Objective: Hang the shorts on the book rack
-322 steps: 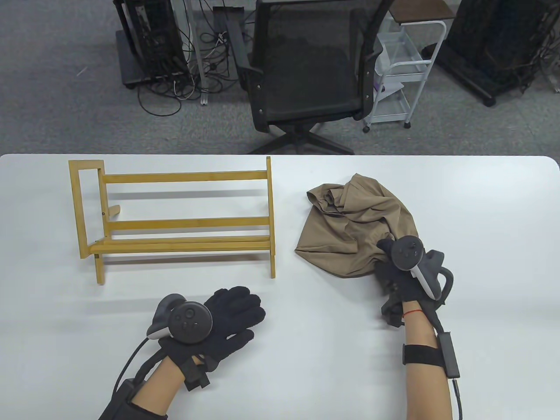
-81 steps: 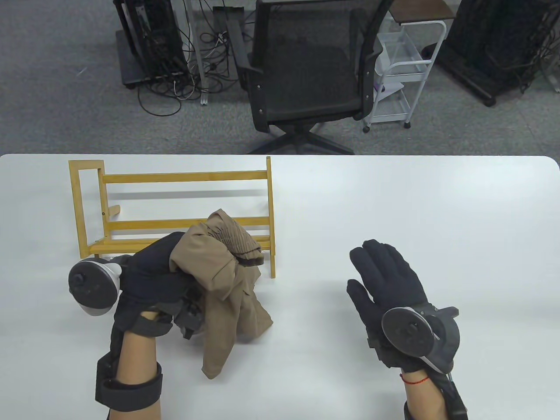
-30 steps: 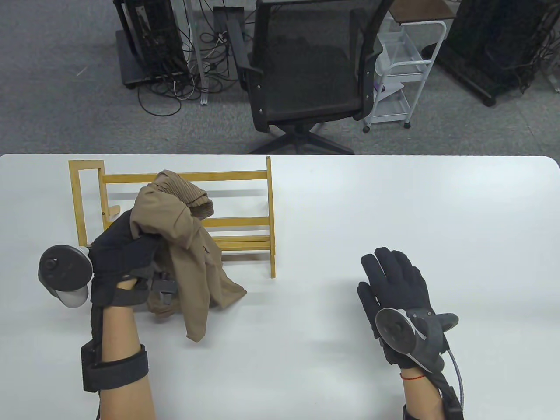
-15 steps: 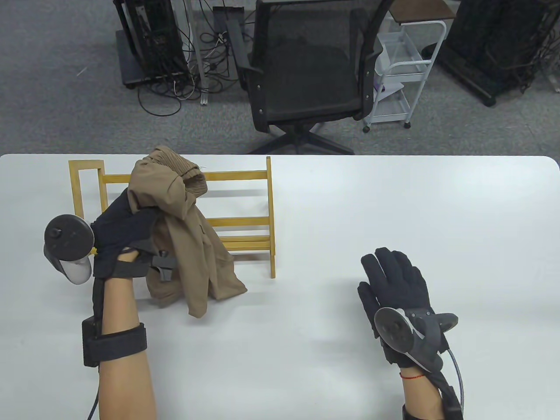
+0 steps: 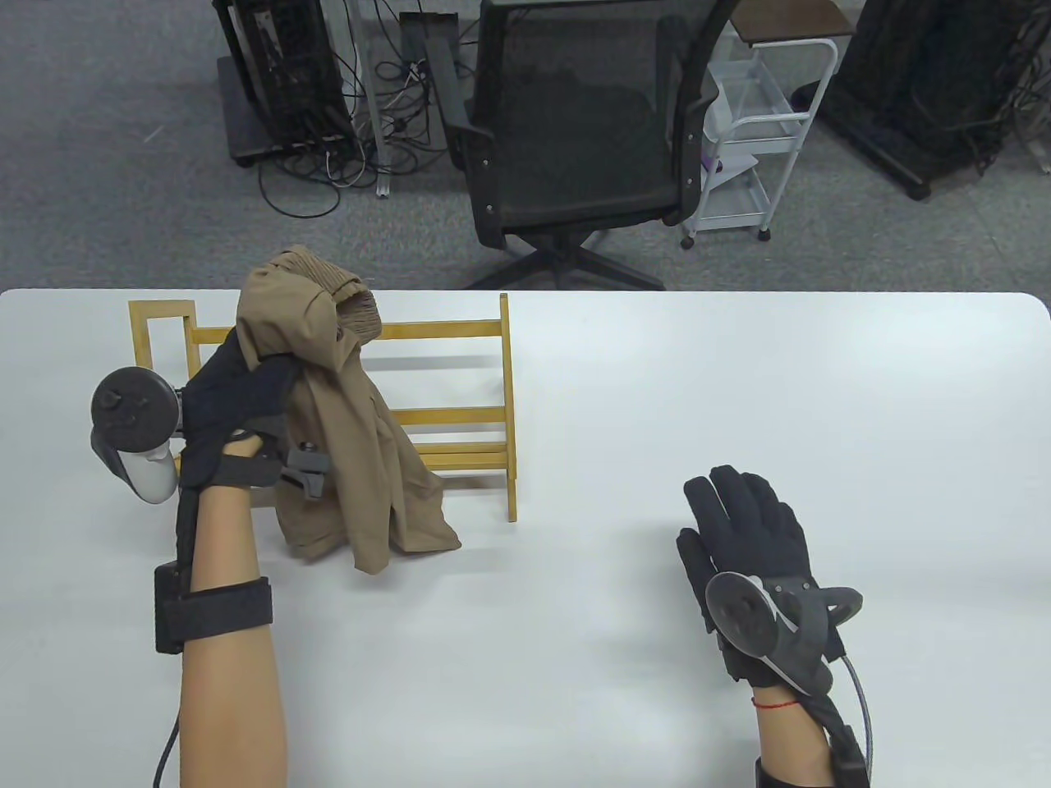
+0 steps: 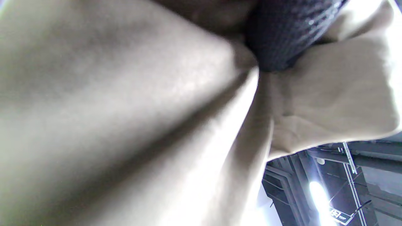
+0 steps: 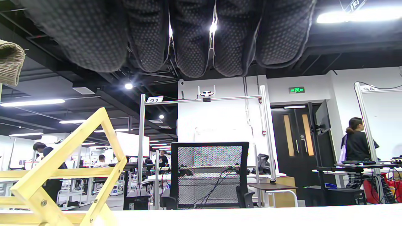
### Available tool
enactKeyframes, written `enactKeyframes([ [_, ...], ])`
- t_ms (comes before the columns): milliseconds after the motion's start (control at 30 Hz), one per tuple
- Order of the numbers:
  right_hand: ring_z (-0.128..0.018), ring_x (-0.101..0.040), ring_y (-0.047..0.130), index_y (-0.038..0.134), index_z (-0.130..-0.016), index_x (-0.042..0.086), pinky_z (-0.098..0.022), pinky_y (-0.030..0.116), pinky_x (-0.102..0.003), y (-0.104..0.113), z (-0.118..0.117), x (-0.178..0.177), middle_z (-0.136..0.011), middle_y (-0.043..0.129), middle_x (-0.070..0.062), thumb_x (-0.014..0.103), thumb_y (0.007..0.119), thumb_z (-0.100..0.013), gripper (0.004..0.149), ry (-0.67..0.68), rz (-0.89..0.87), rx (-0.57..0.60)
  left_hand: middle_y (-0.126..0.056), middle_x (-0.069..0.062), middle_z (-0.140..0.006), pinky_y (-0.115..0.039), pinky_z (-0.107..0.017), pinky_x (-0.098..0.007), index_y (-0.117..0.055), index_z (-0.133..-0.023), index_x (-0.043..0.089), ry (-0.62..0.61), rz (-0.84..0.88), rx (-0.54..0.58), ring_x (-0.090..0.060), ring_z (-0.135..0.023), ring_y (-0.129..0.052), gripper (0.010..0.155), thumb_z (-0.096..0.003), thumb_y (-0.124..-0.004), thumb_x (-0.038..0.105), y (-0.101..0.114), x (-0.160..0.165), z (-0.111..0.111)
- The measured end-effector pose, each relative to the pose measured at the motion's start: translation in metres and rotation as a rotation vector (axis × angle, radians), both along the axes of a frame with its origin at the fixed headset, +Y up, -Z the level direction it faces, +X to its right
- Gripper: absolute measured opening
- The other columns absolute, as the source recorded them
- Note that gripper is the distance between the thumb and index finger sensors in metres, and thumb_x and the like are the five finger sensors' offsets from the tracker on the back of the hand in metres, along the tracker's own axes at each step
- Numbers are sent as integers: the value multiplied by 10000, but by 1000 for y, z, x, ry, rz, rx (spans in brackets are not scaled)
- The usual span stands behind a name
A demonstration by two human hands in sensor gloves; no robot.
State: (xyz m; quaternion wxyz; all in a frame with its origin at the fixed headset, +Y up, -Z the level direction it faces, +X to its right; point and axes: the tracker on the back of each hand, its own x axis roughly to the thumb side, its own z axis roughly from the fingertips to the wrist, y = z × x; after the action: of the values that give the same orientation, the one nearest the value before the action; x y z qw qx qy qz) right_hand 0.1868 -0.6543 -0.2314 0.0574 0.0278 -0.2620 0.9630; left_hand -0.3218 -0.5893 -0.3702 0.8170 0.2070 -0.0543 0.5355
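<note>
My left hand (image 5: 246, 386) grips the tan shorts (image 5: 345, 427) near their waistband and holds them up over the wooden book rack (image 5: 460, 328) at the table's left. The waistband (image 5: 353, 300) is above the rack's top rail and the legs hang down in front of the rack to the table. In the left wrist view the shorts (image 6: 125, 125) fill the frame, with a fingertip (image 6: 279, 34) pressed into the cloth. My right hand (image 5: 743, 525) rests flat and empty on the table at the right. The right wrist view shows the rack's end (image 7: 62, 175) and a bit of the waistband (image 7: 11, 62).
The white table (image 5: 739, 394) has bare surface between the rack and my right hand. Beyond the far edge stand a black office chair (image 5: 575, 123) and a white trolley (image 5: 751, 139).
My left hand has lifted the shorts up and away from me, from in front of the rack to over its top rail. My right hand has stayed flat on the table.
</note>
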Motion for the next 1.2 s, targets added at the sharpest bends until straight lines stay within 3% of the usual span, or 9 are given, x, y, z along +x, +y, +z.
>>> enactKeyframes([
  [1200,-1022,-289,727,660,-987,388,-732,678,-495,-3,0,5,-1124,667,46,547,757,-447,571,-19,-7,-9,-979,21,-750,-769,-554,-502,-790,-900,221,66,83,-114,-236,-634,-998,444,-514,-844,432,-3,7,-46],
])
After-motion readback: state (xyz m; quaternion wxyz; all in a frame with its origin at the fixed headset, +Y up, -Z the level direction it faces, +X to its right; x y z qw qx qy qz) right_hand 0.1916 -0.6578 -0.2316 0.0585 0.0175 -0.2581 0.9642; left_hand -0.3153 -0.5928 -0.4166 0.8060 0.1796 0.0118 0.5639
